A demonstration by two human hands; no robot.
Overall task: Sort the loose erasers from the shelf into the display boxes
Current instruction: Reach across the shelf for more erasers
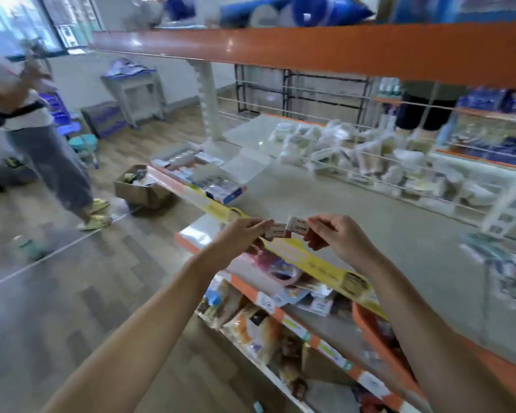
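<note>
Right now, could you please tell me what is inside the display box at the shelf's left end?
The display box holds rows of small packs; motion blur hides whether they are erasers, and anything beneath them is covered.

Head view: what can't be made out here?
- Print on the two erasers, one in the left hand at, one in the right hand at: too small and blurred.
- Contents of the display boxes: motion blur.
- White packets at the shelf back: blurred, behind wire rails.
- Lower shelf goods: partly hidden by the forearms.
</note>
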